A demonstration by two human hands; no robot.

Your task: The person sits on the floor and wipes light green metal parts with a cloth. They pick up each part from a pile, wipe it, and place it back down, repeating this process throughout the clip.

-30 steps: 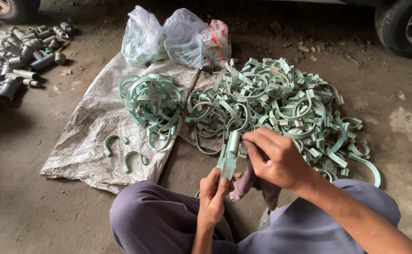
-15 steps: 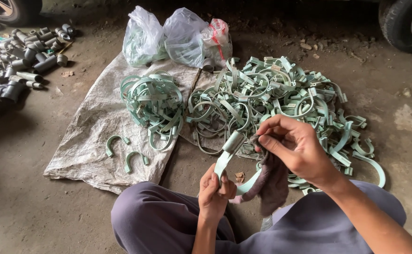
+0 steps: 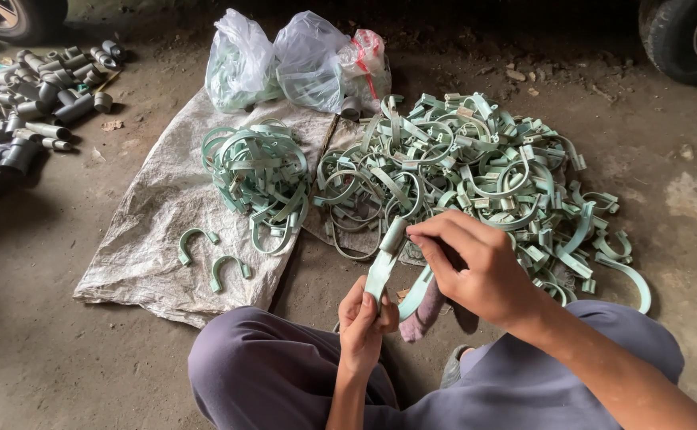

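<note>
- concrete floor [image 3: 62, 374] takes up basically the whole shot, dusty, with car tyres poking in at the top left [image 3: 10, 12] and top right [image 3: 687, 36]
- person sits low on the floor, knees in grey trousers [image 3: 285, 374] filling the bottom edge
- a worn woven sack [image 3: 153, 231] is spread flat left of centre, running up towards the bags
- big loose heap [image 3: 476, 171] of pale green curved clamps to the right of the sack, spilling out towards the right knee
- smaller, tidier bunch [image 3: 257, 171] of the same clamps sits on the sack, just left of the heap
- two see-through plastic bags [image 3: 285, 60] stand behind both piles, a smaller one with red on it touching them on the right
- grey pipe fittings [image 3: 30, 103] are scattered at the far left, well apart from the sack
- right hand [image 3: 480, 267] is up in front of the heap, fingertips pinched on the top end of one clamp [image 3: 384, 267]
- left hand [image 3: 364, 322] sits between the knees, closed around the lower part of that same clamp, so it's held in the air just in front of the heap, both hands grasping it
- two stray clamps [image 3: 213, 255] lie alone on the near part of the sack
- a pinkish rag [image 3: 422, 314] hangs under the right hand
</note>
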